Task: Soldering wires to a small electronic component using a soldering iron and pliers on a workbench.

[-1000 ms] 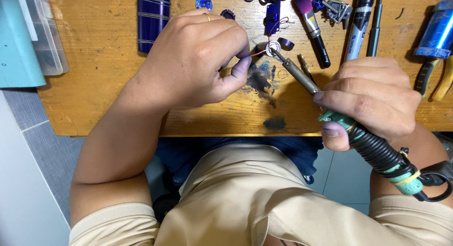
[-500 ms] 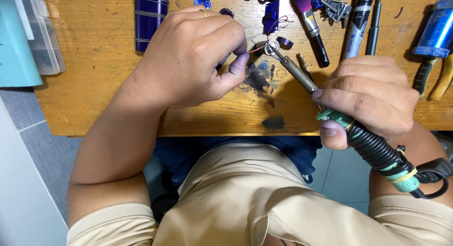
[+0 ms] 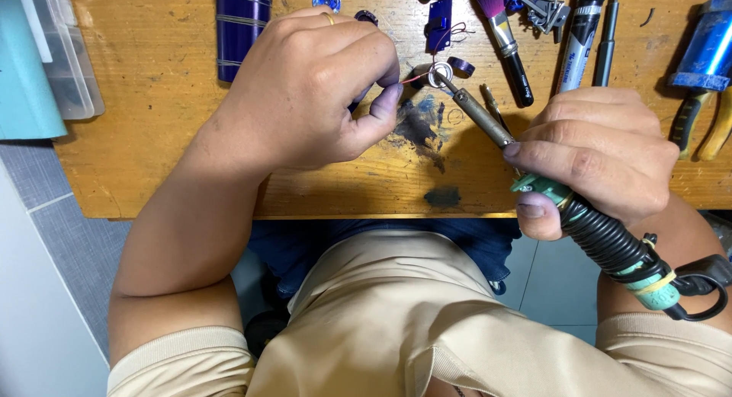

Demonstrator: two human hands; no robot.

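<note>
Right grip: the right hand (image 3: 602, 157) is wrapped tight around the iron (image 3: 579, 214), fingers over the green collar and coiled black handle.
Iron tip: it meets the ring (image 3: 439, 75), a small metal washer lying on the tabletop (image 3: 152, 100).
Left grip: the left hand (image 3: 313, 92) pinches a thin red wire (image 3: 415, 78) between thumb and fingertips; the wire's free end reaches the ring.
Ring's place: between the two hands, above the dark burn stain (image 3: 423, 126).
Beyond the ring: a blue clip (image 3: 438, 24) just behind it, a brush (image 3: 507, 39) with pink bristles to its right, then a marker (image 3: 579, 35).
Far right of the ring: pliers (image 3: 705, 119) with yellow grips under a blue tool.
Far left of the ring: a dark blue spool (image 3: 242, 27), and past it a clear box (image 3: 65, 54) at the tabletop's edge.
</note>
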